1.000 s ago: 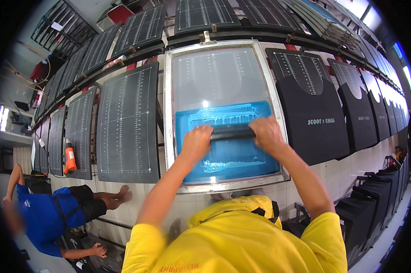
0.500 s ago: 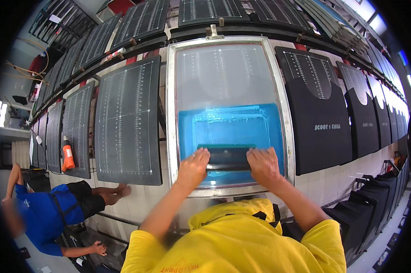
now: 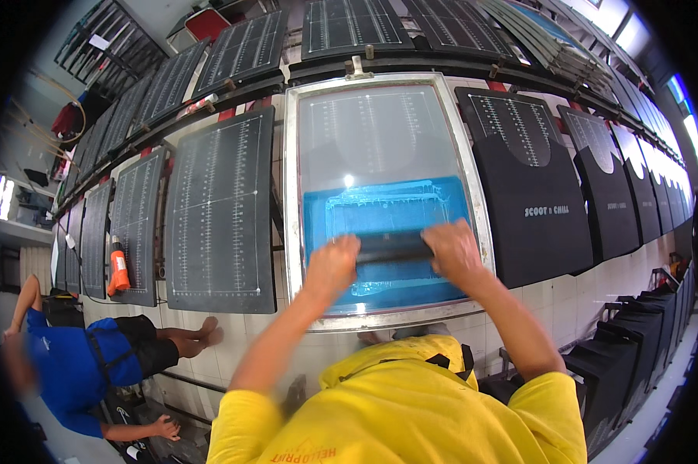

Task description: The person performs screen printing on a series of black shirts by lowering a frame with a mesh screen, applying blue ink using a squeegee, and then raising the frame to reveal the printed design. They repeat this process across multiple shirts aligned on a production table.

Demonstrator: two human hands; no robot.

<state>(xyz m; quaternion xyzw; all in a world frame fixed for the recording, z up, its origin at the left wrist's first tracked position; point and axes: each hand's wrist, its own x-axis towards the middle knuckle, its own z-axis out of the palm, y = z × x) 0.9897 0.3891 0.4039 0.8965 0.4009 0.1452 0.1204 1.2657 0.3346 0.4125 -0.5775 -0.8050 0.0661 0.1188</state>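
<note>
- Squeegee (image 3: 395, 247), one, dark: held crosswise over the lower half of the screen frame (image 3: 292, 178), between its left and right edges, nearer the bottom edge than the top.
- Left hand (image 3: 332, 267): fingers closed, the squeegee's left end gripped.
- Right hand (image 3: 455, 249): fingers closed, the squeegee's right end gripped; outline slightly blurred.
- Screen frame, pale metal, rectangular: grey mesh shown in the upper half, a blue field (image 3: 387, 212) in the lower; glossy streaks seen above and below the squeegee.
- Clamp (image 3: 356, 68): set near the middle of the frame's top edge.
- Ruled board (image 3: 225, 209), dark, white-scaled: placed beside the frame's left edge.
- Heat gun (image 3: 119, 271), orange: laid at the lower left corner of the second ruled board (image 3: 140, 201).
- Black fabric (image 3: 530, 189), pale-lettered: spread beside the frame's right edge.
- Co-worker (image 3: 70, 371), blue-shirted: seen well apart, beyond the frame's lower left corner.
</note>
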